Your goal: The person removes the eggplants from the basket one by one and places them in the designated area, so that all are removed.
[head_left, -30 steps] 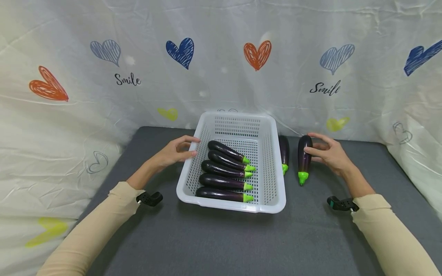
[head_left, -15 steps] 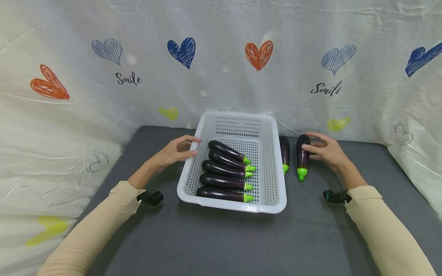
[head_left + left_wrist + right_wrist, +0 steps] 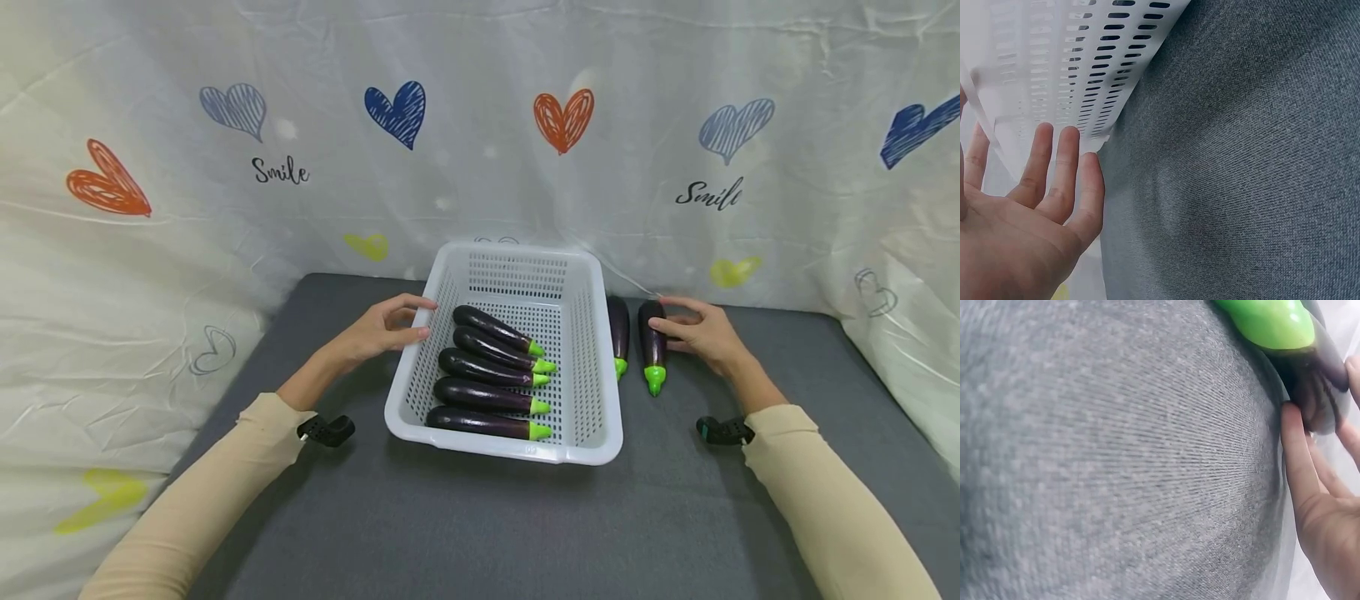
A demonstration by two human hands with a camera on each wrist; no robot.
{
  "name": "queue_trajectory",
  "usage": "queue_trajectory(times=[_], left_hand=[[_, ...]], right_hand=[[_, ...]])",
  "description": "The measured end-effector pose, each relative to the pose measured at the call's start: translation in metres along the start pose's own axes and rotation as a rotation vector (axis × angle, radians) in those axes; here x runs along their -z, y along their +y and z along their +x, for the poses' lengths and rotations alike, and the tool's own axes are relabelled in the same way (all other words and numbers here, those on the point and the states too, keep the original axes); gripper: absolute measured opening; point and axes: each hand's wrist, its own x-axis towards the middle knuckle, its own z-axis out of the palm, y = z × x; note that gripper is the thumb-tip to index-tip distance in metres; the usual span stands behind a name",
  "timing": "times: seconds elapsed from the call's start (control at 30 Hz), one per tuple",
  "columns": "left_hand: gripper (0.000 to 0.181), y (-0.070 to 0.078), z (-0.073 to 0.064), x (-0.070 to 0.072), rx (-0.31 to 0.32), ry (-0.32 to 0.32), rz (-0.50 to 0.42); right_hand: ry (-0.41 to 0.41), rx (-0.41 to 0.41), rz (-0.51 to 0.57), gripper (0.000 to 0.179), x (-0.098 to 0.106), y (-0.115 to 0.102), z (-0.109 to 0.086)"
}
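Note:
Near the back of the table, my right hand (image 3: 705, 335) holds a dark purple eggplant (image 3: 655, 350) between thumb and fingers, its bright green stem end toward me. The right wrist view shows this eggplant's green cap (image 3: 1279, 325) with fingertips along its body. Just left of it lies another eggplant (image 3: 617, 329), partly hidden by the white basket (image 3: 495, 450). Several eggplants (image 3: 491, 393) lie in a row inside the basket, green ends to the right. My left hand (image 3: 375, 329) touches the basket's left rim; its fingers (image 3: 1063, 169) extend loosely beside the slotted wall (image 3: 1094, 75).
A dark grey cloth (image 3: 480, 533) covers the table. Behind and to the left hangs a white curtain (image 3: 480, 183) printed with hearts. A thin white cord (image 3: 626, 277) runs at the table's back edge behind the basket.
My right hand has shifted left with its eggplant, bringing it closer to the eggplant beside the basket. The left hand and the basket have stayed in place.

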Motion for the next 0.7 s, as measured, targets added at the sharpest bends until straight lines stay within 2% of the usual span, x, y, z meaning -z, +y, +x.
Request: queue_trajectory(times=[0.33, 0.7], left_hand=[[0.050, -0.0010, 0.0001, 0.0007, 0.002, -0.001, 0.008], [0.051, 0.0003, 0.0000, -0.0011, 0.015, 0.013, 0.007]], right_hand=[[0.001, 0.038, -0.154, 0.071, -0.0034, -0.0047, 0.0005], [-0.006, 0.002, -0.196, 0.073, -0.0026, -0.0038, 0.0019]])
